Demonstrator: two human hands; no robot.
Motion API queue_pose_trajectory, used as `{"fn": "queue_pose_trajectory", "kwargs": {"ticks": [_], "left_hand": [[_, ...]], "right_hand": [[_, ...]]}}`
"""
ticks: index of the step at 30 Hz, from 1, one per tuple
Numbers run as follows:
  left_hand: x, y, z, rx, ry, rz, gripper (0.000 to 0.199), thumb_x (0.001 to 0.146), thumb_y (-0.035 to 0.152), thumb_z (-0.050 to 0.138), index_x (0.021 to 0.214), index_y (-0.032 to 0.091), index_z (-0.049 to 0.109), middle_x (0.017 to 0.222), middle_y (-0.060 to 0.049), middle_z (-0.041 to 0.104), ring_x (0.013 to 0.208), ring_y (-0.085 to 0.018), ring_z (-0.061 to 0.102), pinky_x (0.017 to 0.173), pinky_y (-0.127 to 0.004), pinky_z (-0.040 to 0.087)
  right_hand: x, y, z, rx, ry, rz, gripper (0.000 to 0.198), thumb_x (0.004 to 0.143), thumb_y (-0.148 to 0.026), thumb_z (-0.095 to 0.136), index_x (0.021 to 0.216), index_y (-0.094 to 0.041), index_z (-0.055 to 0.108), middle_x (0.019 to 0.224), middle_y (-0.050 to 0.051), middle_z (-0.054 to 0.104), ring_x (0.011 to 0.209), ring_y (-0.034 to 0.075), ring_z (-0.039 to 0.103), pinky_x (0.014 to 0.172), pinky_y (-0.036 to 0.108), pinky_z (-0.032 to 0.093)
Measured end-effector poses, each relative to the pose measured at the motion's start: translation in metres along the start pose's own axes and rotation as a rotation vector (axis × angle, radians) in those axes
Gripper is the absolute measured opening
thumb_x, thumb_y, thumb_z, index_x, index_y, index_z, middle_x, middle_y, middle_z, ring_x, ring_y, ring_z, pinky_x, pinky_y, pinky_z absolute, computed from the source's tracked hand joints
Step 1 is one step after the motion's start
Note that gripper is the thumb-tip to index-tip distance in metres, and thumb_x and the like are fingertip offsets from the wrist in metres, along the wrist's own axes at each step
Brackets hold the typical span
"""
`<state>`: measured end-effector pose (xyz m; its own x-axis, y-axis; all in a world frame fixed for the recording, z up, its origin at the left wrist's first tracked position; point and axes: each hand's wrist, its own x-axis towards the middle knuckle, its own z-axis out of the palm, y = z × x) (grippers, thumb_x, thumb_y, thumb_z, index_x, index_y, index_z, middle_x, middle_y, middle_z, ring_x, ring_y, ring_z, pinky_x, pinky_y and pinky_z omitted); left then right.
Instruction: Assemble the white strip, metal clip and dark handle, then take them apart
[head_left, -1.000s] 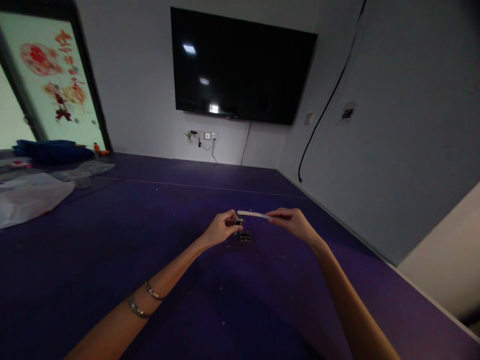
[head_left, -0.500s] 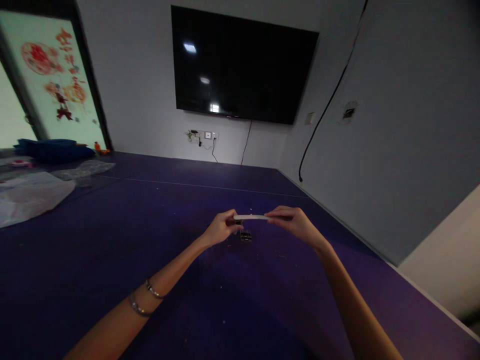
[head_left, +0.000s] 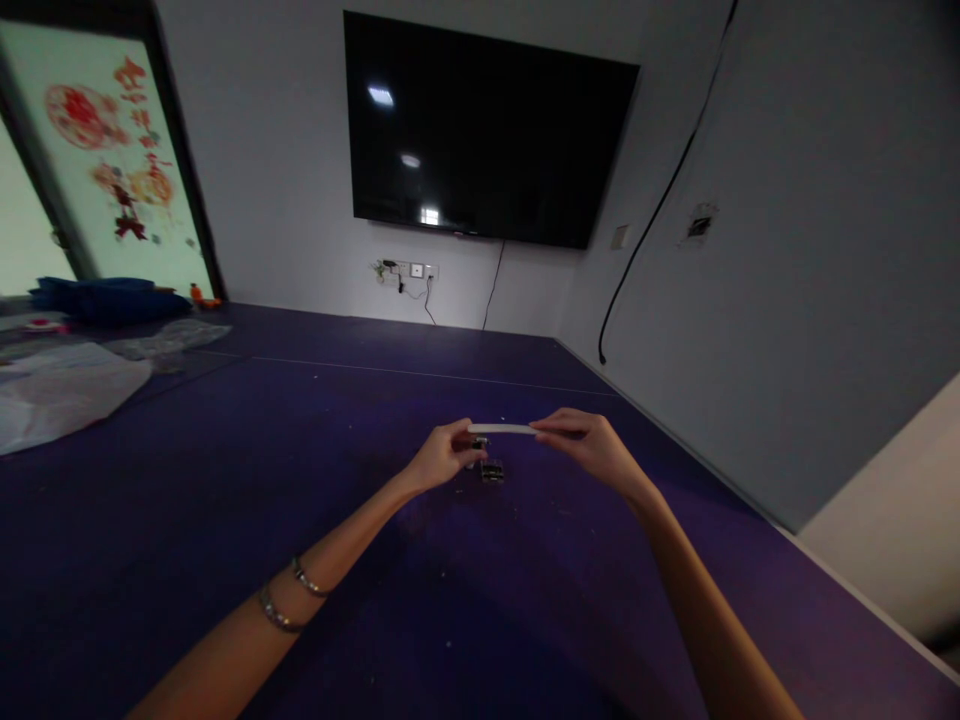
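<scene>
A thin white strip, slightly bowed upward, stretches between my two hands above the purple surface. My left hand is closed around its left end, thumb below and fingers on top. The right end is pinched between the fingertips of my right hand. Just under the strip lies a small dark item with a clear casing; its kind is too small to make out. Another small dark and pale piece shows beside my left fingers, partly hidden by them.
The purple surface runs to the walls. At the left lie white plastic sheeting, a dark blue cloth bundle and an orange item. A television hangs ahead, and a black cable dangles at the right.
The strip has risen very slightly and bows a little more in the middle. Both hands keep their hold and almost the same place.
</scene>
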<state>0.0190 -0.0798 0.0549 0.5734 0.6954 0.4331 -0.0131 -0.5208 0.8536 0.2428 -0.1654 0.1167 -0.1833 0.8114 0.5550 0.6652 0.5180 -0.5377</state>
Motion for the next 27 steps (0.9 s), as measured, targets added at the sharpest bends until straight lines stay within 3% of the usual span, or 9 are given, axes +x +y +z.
{"fn": "queue_pose_trajectory", "kwargs": {"ticks": [17, 23, 27], "left_hand": [[-0.001, -0.001, -0.001, 0.030, -0.007, 0.029, 0.021, 0.070, 0.023, 0.066, 0.069, 0.015, 0.046, 0.062, 0.004, 0.051, 0.059, -0.009, 0.049, 0.056, -0.022, 0.038], [0.000, 0.002, 0.000, -0.005, 0.011, 0.024, 0.021, 0.069, 0.022, 0.066, 0.069, 0.015, 0.046, 0.066, 0.004, 0.052, 0.064, -0.009, 0.052, 0.063, -0.024, 0.042], [0.000, 0.005, 0.000, 0.020, 0.002, 0.029, 0.020, 0.069, 0.021, 0.065, 0.068, 0.015, 0.046, 0.063, 0.005, 0.050, 0.061, -0.008, 0.049, 0.059, -0.022, 0.039]], "right_hand": [[-0.001, 0.008, -0.001, 0.085, -0.076, 0.029, 0.022, 0.075, -0.037, 0.063, 0.090, -0.023, 0.071, 0.086, 0.006, 0.067, 0.078, 0.018, 0.061, 0.067, 0.030, 0.046], [0.000, 0.016, -0.002, 0.081, -0.022, 0.035, 0.023, 0.075, -0.037, 0.062, 0.090, -0.023, 0.072, 0.085, 0.006, 0.068, 0.079, 0.019, 0.061, 0.068, 0.031, 0.047], [-0.001, 0.017, -0.002, 0.119, -0.078, 0.023, 0.024, 0.074, -0.038, 0.063, 0.091, -0.023, 0.071, 0.087, 0.006, 0.068, 0.080, 0.019, 0.061, 0.069, 0.031, 0.047]]}}
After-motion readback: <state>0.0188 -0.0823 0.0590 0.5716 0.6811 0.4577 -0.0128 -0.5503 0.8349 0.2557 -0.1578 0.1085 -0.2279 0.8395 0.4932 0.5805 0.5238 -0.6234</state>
